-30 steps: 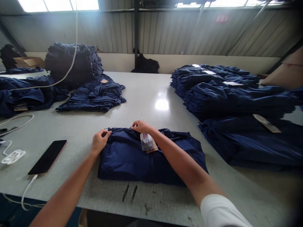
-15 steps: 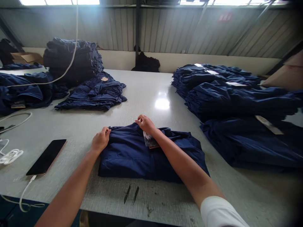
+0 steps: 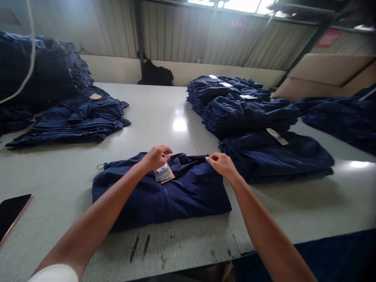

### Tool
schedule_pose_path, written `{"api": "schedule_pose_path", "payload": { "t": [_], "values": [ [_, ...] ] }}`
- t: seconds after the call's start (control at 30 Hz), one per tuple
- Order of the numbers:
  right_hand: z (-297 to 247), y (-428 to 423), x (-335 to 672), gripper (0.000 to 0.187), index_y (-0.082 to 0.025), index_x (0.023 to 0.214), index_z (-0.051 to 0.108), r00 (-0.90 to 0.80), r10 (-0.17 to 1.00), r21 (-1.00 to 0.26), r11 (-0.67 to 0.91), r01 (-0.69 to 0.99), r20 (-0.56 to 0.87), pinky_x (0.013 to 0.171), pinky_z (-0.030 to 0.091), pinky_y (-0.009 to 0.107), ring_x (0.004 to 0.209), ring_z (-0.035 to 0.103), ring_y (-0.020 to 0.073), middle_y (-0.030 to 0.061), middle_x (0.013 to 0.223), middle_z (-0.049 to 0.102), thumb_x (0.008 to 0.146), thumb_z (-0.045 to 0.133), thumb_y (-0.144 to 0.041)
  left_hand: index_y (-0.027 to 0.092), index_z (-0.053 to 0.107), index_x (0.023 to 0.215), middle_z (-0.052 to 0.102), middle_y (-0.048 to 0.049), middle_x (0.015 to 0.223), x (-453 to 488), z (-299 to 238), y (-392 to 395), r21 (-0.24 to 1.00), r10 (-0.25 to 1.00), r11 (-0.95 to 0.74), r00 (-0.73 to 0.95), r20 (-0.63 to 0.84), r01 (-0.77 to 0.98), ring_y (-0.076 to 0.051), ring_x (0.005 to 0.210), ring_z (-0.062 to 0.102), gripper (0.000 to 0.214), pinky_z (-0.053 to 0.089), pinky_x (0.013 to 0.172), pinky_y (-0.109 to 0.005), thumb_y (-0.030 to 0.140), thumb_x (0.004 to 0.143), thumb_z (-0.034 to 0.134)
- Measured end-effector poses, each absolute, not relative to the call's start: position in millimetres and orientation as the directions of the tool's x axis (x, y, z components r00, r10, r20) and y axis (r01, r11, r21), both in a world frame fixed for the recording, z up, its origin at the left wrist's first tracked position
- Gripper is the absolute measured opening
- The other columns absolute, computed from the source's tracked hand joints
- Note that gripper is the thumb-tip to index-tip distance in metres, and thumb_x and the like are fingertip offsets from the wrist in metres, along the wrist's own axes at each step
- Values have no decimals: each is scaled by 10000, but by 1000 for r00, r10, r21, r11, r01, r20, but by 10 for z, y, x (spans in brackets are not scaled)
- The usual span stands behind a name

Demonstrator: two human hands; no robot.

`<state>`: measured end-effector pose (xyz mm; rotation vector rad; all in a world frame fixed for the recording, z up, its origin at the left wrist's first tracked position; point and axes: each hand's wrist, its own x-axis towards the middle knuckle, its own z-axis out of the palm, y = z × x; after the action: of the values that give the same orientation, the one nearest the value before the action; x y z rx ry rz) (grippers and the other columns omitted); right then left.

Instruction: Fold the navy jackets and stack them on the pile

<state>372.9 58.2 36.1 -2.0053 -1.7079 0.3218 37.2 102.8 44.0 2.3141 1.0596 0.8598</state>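
Note:
A folded navy jacket [image 3: 194, 188] lies flat on the table in front of me, a short zip line running down its middle. A hang tag [image 3: 162, 174] with a grey picture and a brown card rests at its collar. My left hand [image 3: 157, 157] is curled over the collar just above the tag, fingers bent in on the fabric, their tips partly hidden. At the jacket's far right corner, my right hand [image 3: 222, 163] pinches the edge between thumb and fingers. A small cord loop [image 3: 100, 166] sticks out at the far left corner.
Stacks of folded navy garments [image 3: 249, 113] with tags stand on the right, and a nearer folded jacket [image 3: 276, 156] almost touches mine. More navy piles [image 3: 73, 117] sit left. A phone [image 3: 13, 213] lies at the left edge, and cardboard boxes [image 3: 329, 70] stand back right.
My left hand has moved from the jacket's far left corner to the collar. My right hand has gone from the collar to the far right corner. The view has turned right.

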Motion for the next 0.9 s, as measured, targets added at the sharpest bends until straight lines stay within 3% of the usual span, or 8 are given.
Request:
{"api": "schedule_pose_path", "payload": {
  "t": [0.13, 0.23, 0.33, 0.5, 0.57, 0.7, 0.8, 0.9],
  "values": [
    [308, 241, 3921, 367, -232, 699, 742, 196, 980, -511, -159, 845, 20, 665, 435, 327, 748, 686, 238, 70, 753, 750, 845, 703, -567, 224, 810, 999, 760, -105, 1075, 940, 315, 1424, 709, 747, -548, 640, 177, 443, -242, 938, 706, 232, 553, 837, -343, 355, 816, 752],
    [261, 170, 3983, 369, -220, 674, 730, 112, 993, -564, -119, 817, -48, 629, 423, 313, 690, 654, 209, 52, 701, 721, 819, 719, -559, 213, 820, 936, 751, -90, 944, 1085, 217, 1620, 747, 763, -492, 635, 122, 447, -234, 836, 680, 273, 539, 772, -339, 367, 712, 821],
    [135, 216, 4020, 295, -215, 693, 720, 64, 998, -628, -45, 777, 7, 661, 451, 306, 707, 645, 197, 42, 740, 722, 806, 712, -487, 196, 793, 842, 725, -70, 838, 1088, 98, 1705, 787, 800, -440, 587, 125, 433, -220, 791, 649, 240, 524, 749, -333, 411, 735, 782],
    [-168, 378, 4019, 381, -201, 894, 753, 346, 924, -684, -146, 715, 165, 820, 521, 368, 848, 681, 251, 109, 945, 750, 789, 718, -565, 188, 728, 897, 728, -60, 875, 1022, -119, 1718, 886, 862, -319, 491, 124, 336, -198, 798, 655, 317, 525, 758, -313, 488, 804, 687],
    [-246, 423, 4027, 353, -197, 874, 742, 354, 919, -681, -150, 717, 171, 833, 518, 383, 844, 676, 261, 115, 920, 739, 771, 728, -535, 192, 701, 918, 727, -57, 909, 1010, -177, 1722, 919, 878, -276, 464, 121, 283, -192, 833, 661, 322, 524, 784, -305, 487, 790, 692],
    [-298, 472, 4098, 219, -225, 779, 679, 375, 903, -750, -98, 655, 210, 796, 499, 376, 770, 642, 236, 68, 817, 711, 787, 660, -443, 207, 630, 924, 716, -39, 887, 996, -207, 1714, 958, 895, -189, 439, 78, 215, -178, 805, 662, 309, 524, 771, -294, 480, 789, 685],
    [-321, 502, 4149, 256, -228, 789, 656, 466, 863, -849, -88, 521, 196, 738, 486, 360, 732, 619, 224, 48, 776, 689, 777, 668, -483, 211, 611, 953, 711, -30, 841, 987, -165, 1675, 965, 904, -134, 427, 25, 227, -177, 730, 646, 300, 519, 712, -295, 473, 817, 665],
    [-344, 523, 4151, 314, -224, 838, 657, 510, 851, -922, -86, 378, 129, 683, 478, 342, 683, 608, 217, 34, 725, 678, 744, 709, -519, 195, 663, 979, 738, -52, 886, 1000, -101, 1639, 954, 915, -109, 404, -14, 279, -199, 785, 661, 321, 514, 728, -297, 478, 828, 674]
  ]
}}
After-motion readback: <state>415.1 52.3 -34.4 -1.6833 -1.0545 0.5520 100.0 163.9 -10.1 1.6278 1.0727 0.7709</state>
